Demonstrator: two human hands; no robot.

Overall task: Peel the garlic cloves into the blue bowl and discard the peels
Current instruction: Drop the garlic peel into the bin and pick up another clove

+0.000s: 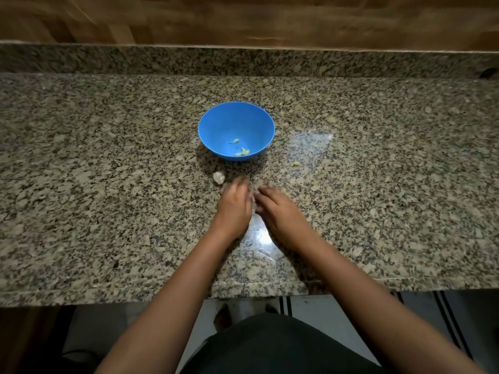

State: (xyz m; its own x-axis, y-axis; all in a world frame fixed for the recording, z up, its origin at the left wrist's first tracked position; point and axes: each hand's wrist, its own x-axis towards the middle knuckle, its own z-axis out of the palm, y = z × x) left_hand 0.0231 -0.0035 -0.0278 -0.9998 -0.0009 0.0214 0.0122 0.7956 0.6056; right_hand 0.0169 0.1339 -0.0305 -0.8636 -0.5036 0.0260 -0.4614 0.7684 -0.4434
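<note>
A person in dark clothing [272,346] stands at the near edge of a speckled granite counter [108,211], both bare forearms reaching forward over the stone. Below the counter's lip a strip of pale floor with dark stripes [445,314] shows on the right.

The two hands meet palm-down just past the counter's middle, blurred by motion. The left hand [234,205] lies with its fingers stretched forward and low against the surface; the right hand [278,209] angles in from the right, its fingers pointing toward the left hand and close beside it. A faint pale smear between the two hands [253,202] may be loose garlic skin, but the blur makes it impossible to tell, and whether either hand has hold of anything cannot be told either.

Just beyond the left hand's fingertips, a whitish lump of unpeeled garlic [219,177] sits on the stone, near the bowl's base but apart from it. To the right, a small greenish-yellow scrap [296,164] lies alone on the counter.

Farther back stands the blue bowl [216,125], upright and round, casting a shadow toward the person. In its bottom lie a few peeled garlic cloves [243,151], pale yellow-green, with one more piece [236,141] a little apart from them.

Behind the bowl the counter rises into a low granite upstand [243,62], and above that runs a wall of brown wood panelling [243,20].
</note>
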